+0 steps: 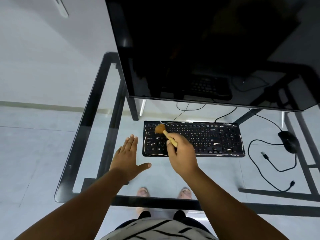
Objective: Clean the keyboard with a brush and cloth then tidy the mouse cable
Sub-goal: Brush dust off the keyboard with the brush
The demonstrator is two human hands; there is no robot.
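Observation:
A black keyboard (pixel 207 138) with worn white edges lies on the glass desk. My right hand (pixel 182 153) grips the wooden handle of a small brush (pixel 163 131), whose tan bristles rest on the keys at the keyboard's upper left corner. My left hand (pixel 128 156) lies flat and open on the glass just left of the keyboard, holding nothing. A black mouse (pixel 288 141) sits to the right, its loose cable (pixel 256 163) looping over the glass toward the near right, with a plug end lying free. No cloth is in view.
A large dark monitor (pixel 207 49) towers over the back of the desk, close above the keyboard's far edge. The glass desk (pixel 97 118) has a black frame; its left and near edges are close. Cables run behind the keyboard. My feet show through the glass.

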